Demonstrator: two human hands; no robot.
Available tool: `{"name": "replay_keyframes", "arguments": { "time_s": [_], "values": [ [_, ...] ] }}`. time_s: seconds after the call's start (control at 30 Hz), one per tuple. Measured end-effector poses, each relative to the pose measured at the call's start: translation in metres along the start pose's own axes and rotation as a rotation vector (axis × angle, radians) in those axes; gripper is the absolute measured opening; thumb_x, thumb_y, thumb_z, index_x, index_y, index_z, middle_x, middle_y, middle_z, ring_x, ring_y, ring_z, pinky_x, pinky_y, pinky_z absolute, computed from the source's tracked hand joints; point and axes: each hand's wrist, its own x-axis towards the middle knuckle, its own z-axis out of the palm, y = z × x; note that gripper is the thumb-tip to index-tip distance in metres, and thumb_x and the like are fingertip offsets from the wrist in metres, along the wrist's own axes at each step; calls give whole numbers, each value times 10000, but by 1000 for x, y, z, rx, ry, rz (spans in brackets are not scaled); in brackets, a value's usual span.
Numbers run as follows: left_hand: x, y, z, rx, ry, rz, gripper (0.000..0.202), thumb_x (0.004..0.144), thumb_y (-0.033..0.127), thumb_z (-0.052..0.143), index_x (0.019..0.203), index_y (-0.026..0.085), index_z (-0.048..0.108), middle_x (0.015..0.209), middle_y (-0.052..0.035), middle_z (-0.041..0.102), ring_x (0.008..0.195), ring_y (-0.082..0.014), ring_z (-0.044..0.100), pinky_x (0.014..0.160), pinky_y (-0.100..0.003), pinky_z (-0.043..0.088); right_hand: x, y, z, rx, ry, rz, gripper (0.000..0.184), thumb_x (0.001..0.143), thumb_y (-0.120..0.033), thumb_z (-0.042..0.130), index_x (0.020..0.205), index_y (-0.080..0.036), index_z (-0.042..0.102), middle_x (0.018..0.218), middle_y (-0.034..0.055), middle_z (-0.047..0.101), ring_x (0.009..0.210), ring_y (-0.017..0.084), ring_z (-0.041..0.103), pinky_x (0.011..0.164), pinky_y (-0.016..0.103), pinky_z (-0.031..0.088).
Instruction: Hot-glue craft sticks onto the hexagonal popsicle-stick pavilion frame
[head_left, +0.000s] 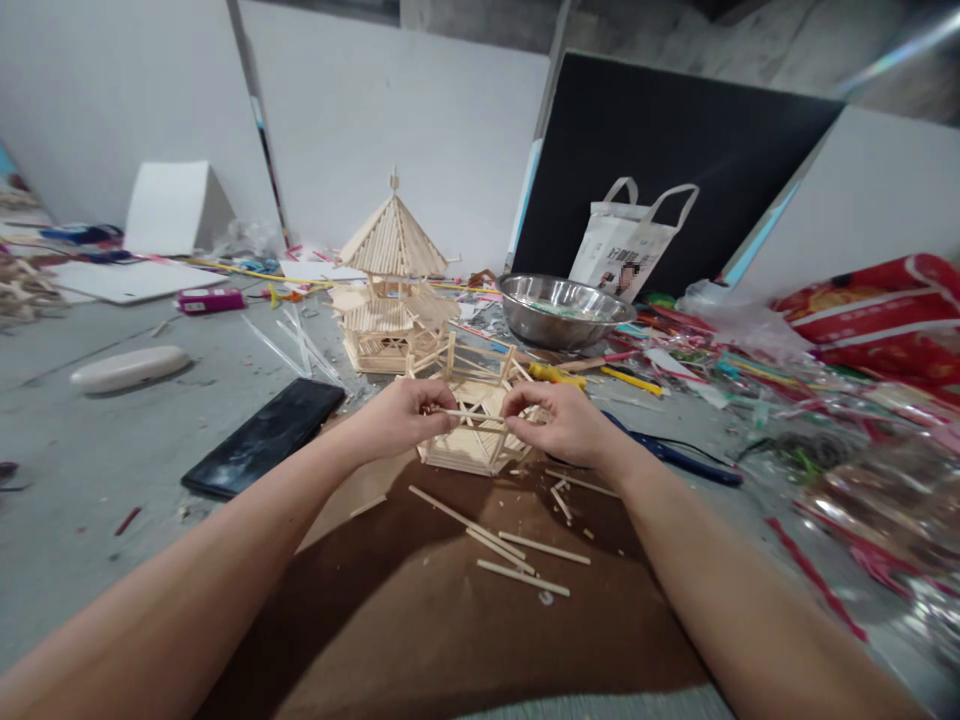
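Note:
Both hands pinch one thin wooden stick (pixel 478 414), held level across the near side of a small wooden stick frame (pixel 457 448). My left hand (pixel 409 412) grips its left end, and my right hand (pixel 551 415) has the right end. The frame has a many-sided base with short upright posts and rails; my fingers hide parts of it. Whether the stick touches the posts, I cannot tell. Nearer to me, several loose wooden sticks (pixel 525 578) lie on a brown board (pixel 420 620). Behind the frame stands a wooden stick pagoda model (pixel 394 245) with a pointed roof.
A black phone (pixel 262 440) lies left of the board. Blue-handled pliers (pixel 686 460) and a yellow-handled tool (pixel 555 376) are at the right. Farther back are a steel bowl (pixel 562 325) and a white bag (pixel 622 245). Scraps and plastic (pixel 892 500) litter the right side.

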Motion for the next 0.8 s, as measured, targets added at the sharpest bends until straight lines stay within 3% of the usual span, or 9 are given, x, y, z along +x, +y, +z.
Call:
{"name": "replay_keyframes", "arguments": {
  "time_s": [0.33,0.6,0.8],
  "values": [
    [0,0,1,-10,4,3,120,695,250,491,701,143,544,581,45,482,520,-60,394,512,-183,311,-1,-1,0,-11,-8,17,63,692,-162,479,719,-159,535,676,-1,576,643,103,531,625,217,406],
    [0,1,0,5,10,14,132,686,257,491,708,142,552,587,41,492,529,-67,401,527,-193,316,-2,6,-2,129,-109,29,166,729,-195,465,886,-154,500,847,35,566,763,116,533,721,250,421],
    [1,1,1,10,11,10,129,685,246,482,702,141,555,579,42,487,522,-65,395,526,-188,316,-1,6,0,42,-59,64,117,720,-208,476,812,-155,524,766,20,573,697,107,526,676,232,413]
  ]
}}
